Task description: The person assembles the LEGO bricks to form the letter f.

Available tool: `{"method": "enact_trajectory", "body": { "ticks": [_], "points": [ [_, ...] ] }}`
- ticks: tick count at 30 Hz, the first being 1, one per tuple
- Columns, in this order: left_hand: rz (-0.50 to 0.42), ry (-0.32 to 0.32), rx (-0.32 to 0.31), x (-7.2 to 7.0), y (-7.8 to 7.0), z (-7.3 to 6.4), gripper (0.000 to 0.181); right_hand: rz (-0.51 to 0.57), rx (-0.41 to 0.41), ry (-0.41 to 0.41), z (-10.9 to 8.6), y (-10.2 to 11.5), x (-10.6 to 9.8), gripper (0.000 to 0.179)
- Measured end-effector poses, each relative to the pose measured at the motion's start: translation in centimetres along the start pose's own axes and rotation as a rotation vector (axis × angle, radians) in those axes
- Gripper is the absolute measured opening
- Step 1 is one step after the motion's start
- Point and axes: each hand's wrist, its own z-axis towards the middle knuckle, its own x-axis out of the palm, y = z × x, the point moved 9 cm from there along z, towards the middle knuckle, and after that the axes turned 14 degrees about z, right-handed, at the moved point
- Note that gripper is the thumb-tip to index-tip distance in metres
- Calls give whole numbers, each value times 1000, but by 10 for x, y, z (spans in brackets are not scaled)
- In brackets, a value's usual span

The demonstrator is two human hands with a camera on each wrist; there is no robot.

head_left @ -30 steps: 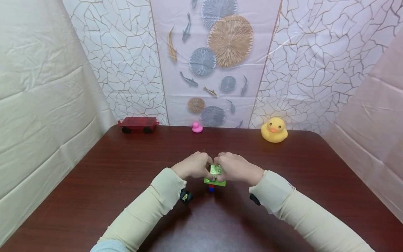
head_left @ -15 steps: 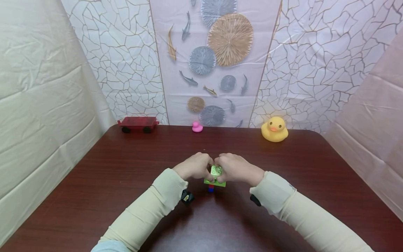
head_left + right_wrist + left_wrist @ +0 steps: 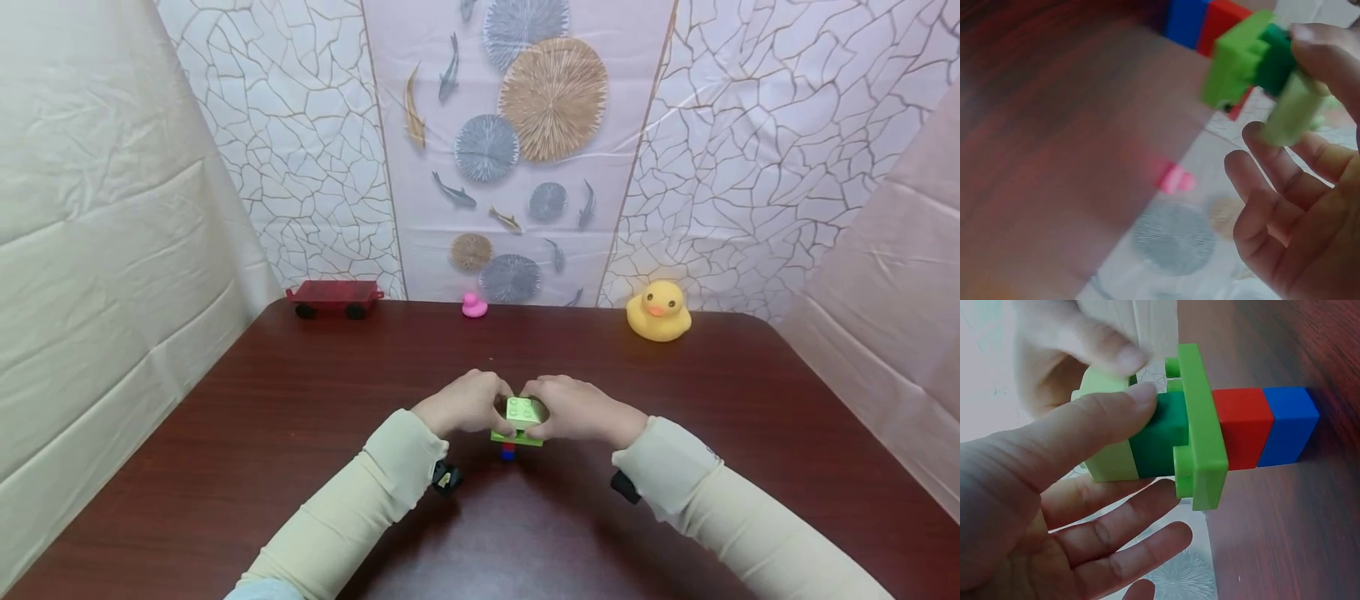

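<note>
A stack of toy building bricks stands upright on the table: a blue brick [image 3: 1291,425] at the bottom, then a red brick [image 3: 1244,428], a wide lime-green brick [image 3: 1207,431], a dark green brick [image 3: 1163,440] and a pale green brick [image 3: 522,410] on top. My left hand [image 3: 465,403] pinches the upper bricks, its thumb along the seam between pale and dark green, the lower fingers spread. My right hand [image 3: 583,410] is close at the stack's right side, fingers loosely bent and parted from the pale brick; its thumb [image 3: 1329,56] overlaps the dark green one in the right wrist view.
Along the table's [image 3: 225,467] far edge stand a red toy wagon [image 3: 333,297], a small pink duck [image 3: 474,306] and a larger yellow duck [image 3: 658,312]. A patterned cloth [image 3: 510,167] hangs behind them, and pale cloths [image 3: 97,250] flank the table.
My right hand has loosened and shifted slightly right, away from the pale green brick, showing more of its top. The left hand keeps its place at the stack.
</note>
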Motion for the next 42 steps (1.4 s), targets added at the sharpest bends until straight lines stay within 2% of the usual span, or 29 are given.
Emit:
{"method": "enact_trajectory", "body": {
  "ticks": [5, 8, 15, 23, 30, 37, 42],
  "points": [
    [8, -12, 8, 1, -1, 0, 30, 44, 24, 30, -2, -13, 11, 35],
    [9, -14, 14, 3, 0, 0, 29, 62, 49, 17, -3, -20, 13, 36],
    [32, 23, 7, 16, 8, -3, 27, 121, 95, -9, -2, -30, 14, 34],
    [54, 5, -12, 17, 15, -3, 31, 221, 86, -14, -2, -37, 15, 32],
    [-42, 23, -33, 22, 18, 0, 29, 309, 112, -8, 0, -47, 11, 27],
    [-153, 39, -46, 27, 20, 5, 20, 490, 158, -32, 0, -63, 5, 24],
    [-175, 29, -89, 27, 23, 7, 25, 502, 190, -46, 0, -68, 3, 27]
  ]
}}
